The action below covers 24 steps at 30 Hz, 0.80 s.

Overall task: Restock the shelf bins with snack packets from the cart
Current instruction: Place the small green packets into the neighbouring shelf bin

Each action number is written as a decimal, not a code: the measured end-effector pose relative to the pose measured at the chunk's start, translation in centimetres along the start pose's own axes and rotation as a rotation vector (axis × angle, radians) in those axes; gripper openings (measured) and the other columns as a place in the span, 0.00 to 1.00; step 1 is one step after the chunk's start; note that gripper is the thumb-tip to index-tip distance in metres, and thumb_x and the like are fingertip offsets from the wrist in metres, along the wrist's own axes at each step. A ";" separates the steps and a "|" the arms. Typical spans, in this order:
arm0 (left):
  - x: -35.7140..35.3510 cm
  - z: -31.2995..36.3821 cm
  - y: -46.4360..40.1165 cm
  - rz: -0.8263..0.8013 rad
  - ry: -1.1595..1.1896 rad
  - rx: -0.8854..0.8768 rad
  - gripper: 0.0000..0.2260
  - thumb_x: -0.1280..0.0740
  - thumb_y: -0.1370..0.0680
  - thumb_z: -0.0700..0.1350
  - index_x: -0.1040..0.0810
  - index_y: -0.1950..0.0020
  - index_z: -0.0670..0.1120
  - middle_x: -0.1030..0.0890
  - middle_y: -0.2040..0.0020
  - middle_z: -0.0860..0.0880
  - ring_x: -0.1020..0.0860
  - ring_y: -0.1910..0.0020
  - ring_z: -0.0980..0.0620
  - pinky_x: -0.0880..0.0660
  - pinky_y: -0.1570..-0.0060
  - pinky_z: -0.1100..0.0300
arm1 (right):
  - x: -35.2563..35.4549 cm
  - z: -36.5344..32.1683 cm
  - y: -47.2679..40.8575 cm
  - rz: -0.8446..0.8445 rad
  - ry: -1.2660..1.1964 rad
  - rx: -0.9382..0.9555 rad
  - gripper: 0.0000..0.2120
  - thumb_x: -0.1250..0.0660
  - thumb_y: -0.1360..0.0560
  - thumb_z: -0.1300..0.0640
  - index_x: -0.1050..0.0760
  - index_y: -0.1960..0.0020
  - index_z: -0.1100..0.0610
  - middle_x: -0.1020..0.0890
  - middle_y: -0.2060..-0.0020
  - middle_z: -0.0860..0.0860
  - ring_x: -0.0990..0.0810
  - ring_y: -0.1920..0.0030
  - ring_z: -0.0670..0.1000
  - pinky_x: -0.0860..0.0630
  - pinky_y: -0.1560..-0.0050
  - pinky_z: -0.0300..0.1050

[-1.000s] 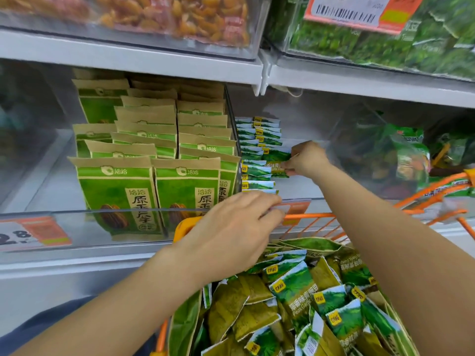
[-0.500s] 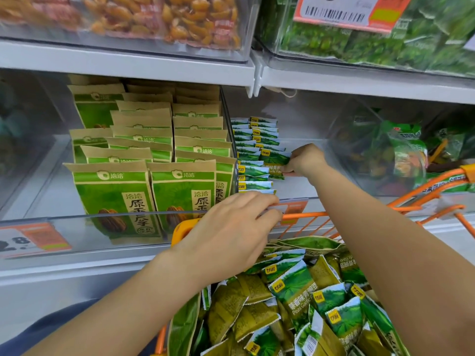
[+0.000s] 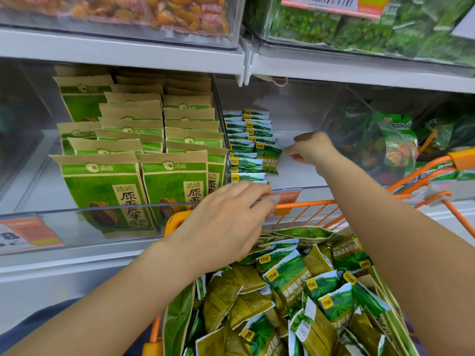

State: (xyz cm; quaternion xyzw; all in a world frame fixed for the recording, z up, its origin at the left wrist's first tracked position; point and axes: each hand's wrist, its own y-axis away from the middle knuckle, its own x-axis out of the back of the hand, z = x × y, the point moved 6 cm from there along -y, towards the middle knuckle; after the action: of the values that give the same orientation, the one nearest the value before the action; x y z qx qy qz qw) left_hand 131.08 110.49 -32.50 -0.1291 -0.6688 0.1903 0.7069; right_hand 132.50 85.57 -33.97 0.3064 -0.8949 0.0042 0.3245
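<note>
In shelf bin (image 3: 295,187) | right hand (image 3: 312,150) curled, empty, beside packet (image 3: 268,156) | left hand (image 3: 226,224) relaxed

White shelf (image 3: 293,173) carries clear-fronted bins. In the bin beyond the left hand (image 3: 223,224), green pea packets (image 3: 246,147) stand filed in a row against the divider; the nearest sits just beside the right hand (image 3: 312,150). Left of the left hand, sunflower seed bags (image 3: 102,188) stand in rows. Upper shelf (image 3: 123,51) bears bins overhead.

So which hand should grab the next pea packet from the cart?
Probably the left hand: it rests at the bin's front edge, right above the cart's packets. The right hand is deep inside the bin.
</note>
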 end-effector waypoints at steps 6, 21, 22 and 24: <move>0.4 0.0 -0.1 -0.033 0.035 0.009 0.16 0.44 0.22 0.46 0.21 0.41 0.44 0.21 0.42 0.46 0.22 0.44 0.46 0.25 0.44 0.53 | 7.5 -3.1 11.3 0.025 -0.236 0.321 0.06 0.34 0.23 0.62 0.22 0.47 0.58 0.17 0.60 0.52 0.18 0.62 0.46 0.21 0.57 0.37; 0.5 1.9 1.6 -0.085 0.124 -0.030 0.16 0.44 0.22 0.48 0.19 0.46 0.44 0.20 0.44 0.46 0.21 0.46 0.44 0.22 0.48 0.50 | 0.9 7.2 25.7 -0.528 0.902 0.426 0.25 0.33 0.30 0.35 0.28 0.36 0.41 0.27 0.46 0.39 0.26 0.45 0.42 0.29 0.48 0.40; 0.6 1.8 1.8 -0.091 0.126 -0.026 0.16 0.44 0.22 0.48 0.19 0.46 0.45 0.20 0.44 0.46 0.21 0.45 0.44 0.22 0.48 0.49 | 0.6 7.6 25.9 -0.517 0.945 0.418 0.24 0.33 0.29 0.36 0.30 0.36 0.41 0.27 0.45 0.42 0.26 0.45 0.45 0.28 0.48 0.42; 0.8 1.9 2.1 -0.099 0.139 -0.014 0.16 0.44 0.22 0.49 0.18 0.46 0.46 0.20 0.43 0.47 0.21 0.44 0.46 0.22 0.47 0.50 | 0.2 7.7 26.0 -0.484 0.923 0.430 0.18 0.34 0.27 0.44 0.30 0.39 0.42 0.24 0.47 0.46 0.23 0.49 0.48 0.26 0.50 0.44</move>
State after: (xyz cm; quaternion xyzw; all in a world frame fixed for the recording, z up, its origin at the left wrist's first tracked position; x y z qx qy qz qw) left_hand 129.04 112.61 -32.63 -0.1137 -0.6251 0.1412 0.7592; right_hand 113.64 105.01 -34.97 0.5288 -0.5432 0.2455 0.6042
